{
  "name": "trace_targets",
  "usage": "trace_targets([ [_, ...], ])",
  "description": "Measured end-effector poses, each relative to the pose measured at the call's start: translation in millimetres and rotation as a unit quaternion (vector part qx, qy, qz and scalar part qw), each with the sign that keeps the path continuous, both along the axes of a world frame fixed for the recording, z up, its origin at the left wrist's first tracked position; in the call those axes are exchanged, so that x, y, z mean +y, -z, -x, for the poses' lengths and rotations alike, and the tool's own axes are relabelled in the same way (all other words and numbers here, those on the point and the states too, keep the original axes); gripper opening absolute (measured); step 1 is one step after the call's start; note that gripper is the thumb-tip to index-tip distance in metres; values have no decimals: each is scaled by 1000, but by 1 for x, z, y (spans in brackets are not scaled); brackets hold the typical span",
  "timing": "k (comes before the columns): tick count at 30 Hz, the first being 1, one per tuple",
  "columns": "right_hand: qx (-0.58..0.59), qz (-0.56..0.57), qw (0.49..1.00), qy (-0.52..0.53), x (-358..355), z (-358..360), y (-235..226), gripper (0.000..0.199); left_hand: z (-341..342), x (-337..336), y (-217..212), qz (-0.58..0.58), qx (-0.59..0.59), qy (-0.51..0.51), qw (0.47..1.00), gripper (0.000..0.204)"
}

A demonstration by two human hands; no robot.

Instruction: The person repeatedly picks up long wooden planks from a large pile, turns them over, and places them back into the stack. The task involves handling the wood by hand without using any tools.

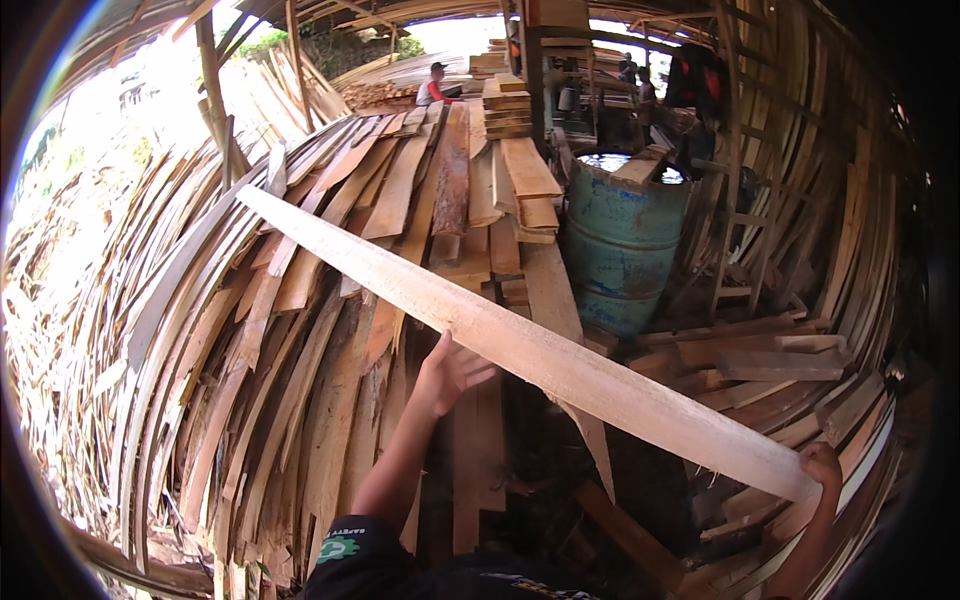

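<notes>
A long, pale, rough-sawn wooden board (520,345) slants across the view, from the far left down to the near right. My right hand (822,466) is closed around its near right end. Below the board's middle, my left hand (452,376) is open with the fingers stretched out, its thumb tip close to the lower edge. Whether the left palm bears any of the weight, I cannot tell. The board's far tip lies over a large pile of planks and slabs (330,230).
A rusty green-blue drum (625,245) stands beyond the board, with a wood piece across its top. Stacked short boards (507,110) rise beside a dark post. Loose offcuts (780,365) lie at the right, near leaning planks (860,240). A person in red (432,90) is far back.
</notes>
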State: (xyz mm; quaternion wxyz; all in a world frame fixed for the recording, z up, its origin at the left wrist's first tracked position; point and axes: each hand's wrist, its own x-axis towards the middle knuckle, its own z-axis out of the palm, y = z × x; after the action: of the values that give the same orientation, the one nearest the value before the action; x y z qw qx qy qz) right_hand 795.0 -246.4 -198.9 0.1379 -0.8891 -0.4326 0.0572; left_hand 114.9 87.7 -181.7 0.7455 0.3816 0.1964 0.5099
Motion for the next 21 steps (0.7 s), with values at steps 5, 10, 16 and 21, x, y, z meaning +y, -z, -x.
trace_targets([
  [5, -191, -310, 930, 48, -14, 80, -28, 10, -72, 27, -1, 40, 0, -112, 993, 42],
  [10, 238, -444, 863, -40, -5, 264, 25, 19, -149, -37, -12, 37, -57, -39, 997, 31],
  [16, 545, -554, 616, -129, 58, 347, 70, 55, -222, -156, 41, -151, 277, 277, 908, 56],
  [21, 582, -642, 491, 90, 53, 305, 75, 48, -170, -181, 68, -347, 222, 510, 755, 56],
])
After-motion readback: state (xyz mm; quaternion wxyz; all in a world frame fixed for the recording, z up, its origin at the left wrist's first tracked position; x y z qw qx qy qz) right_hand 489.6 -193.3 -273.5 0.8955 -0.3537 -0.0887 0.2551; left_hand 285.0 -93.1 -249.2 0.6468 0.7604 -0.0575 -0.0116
